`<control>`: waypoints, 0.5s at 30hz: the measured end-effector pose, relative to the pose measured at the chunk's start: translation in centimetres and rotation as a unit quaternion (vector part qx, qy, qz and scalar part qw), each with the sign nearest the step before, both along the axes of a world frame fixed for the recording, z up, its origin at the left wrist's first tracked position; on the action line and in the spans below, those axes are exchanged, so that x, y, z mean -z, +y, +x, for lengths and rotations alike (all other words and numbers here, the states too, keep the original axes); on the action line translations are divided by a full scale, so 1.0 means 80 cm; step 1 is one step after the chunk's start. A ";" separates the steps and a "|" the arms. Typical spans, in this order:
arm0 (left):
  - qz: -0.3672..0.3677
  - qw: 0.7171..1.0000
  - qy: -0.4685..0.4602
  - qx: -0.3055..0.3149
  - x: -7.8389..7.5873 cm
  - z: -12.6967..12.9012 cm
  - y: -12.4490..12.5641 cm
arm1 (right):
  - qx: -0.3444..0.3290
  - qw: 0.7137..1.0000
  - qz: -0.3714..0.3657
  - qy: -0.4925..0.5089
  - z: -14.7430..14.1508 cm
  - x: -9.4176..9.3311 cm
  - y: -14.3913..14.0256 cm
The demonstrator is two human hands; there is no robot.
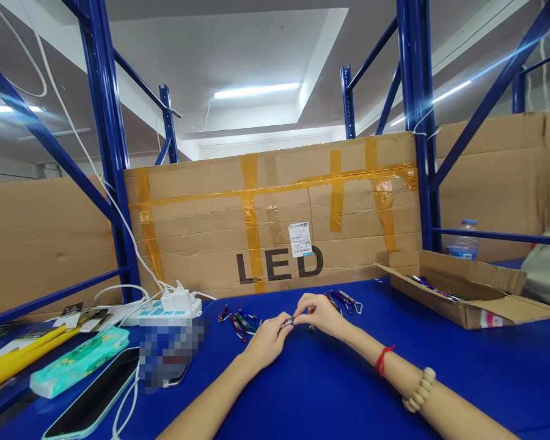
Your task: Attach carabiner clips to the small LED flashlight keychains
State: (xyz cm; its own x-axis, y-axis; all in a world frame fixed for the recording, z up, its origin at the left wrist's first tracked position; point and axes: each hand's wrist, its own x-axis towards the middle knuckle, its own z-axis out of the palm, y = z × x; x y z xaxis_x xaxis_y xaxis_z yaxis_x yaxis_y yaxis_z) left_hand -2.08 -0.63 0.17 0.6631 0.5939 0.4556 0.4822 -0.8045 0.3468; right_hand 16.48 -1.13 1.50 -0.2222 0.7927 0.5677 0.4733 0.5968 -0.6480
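Note:
Both hands meet over the blue table (pixel 275 391). My left hand (pixel 266 343) is closed around a small silvery metallic piece (pixel 287 322), most of it hidden by the fingers. The fingertips of my right hand (pixel 321 313) pinch its upper end; the exact kind is too small to make out. Left of my hands lies a loose group of small shiny pieces, among them a red one (pixel 237 327) and a green one (pixel 244 322). Beyond my right hand are a few more, including a silvery one with a carabiner-like loop (pixel 351 301).
An open cardboard box (pixel 440 305) with pen-like sticks stands at right, a water bottle (pixel 464 244) behind it. At left are a power strip (pixel 165 311) with white cables, a phone (pixel 96 397), a teal tissue pack (pixel 80 362) and yellow tubes (pixel 27 354). A cardboard wall (pixel 201 238) closes the back.

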 end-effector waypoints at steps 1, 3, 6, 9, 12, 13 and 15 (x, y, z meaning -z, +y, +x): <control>-0.001 1.000 0.001 0.001 0.000 0.000 0.000 | 0.001 1.000 -0.002 -0.002 0.000 0.001 0.001; -0.004 1.000 0.005 0.000 0.000 -0.001 0.000 | 0.005 1.000 -0.007 -0.005 0.001 0.003 0.003; -0.012 1.000 0.010 0.001 -0.001 0.000 0.001 | 0.010 1.000 -0.015 -0.012 0.004 0.005 0.007; -0.020 1.000 0.011 0.007 -0.002 0.001 0.001 | 0.010 0.999 -0.024 -0.020 0.006 0.004 0.008; -0.027 1.000 0.005 0.012 -0.001 0.002 0.003 | 0.015 0.999 -0.047 -0.017 0.007 0.003 0.009; -0.029 1.000 0.003 0.012 -0.001 0.002 0.003 | 0.016 0.998 -0.059 -0.012 0.007 0.003 0.009; -0.028 1.000 -0.001 0.009 0.000 0.001 0.004 | 0.014 0.996 -0.091 -0.002 0.005 0.003 0.008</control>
State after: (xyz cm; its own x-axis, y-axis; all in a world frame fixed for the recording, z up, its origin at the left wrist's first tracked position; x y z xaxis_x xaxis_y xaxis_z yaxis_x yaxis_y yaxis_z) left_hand -1.97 -0.33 0.20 0.6736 0.6062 0.4229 0.4668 -0.7925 0.3925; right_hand 16.91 -0.46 1.22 -0.2015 0.8879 0.4136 0.4910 0.4569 -0.7417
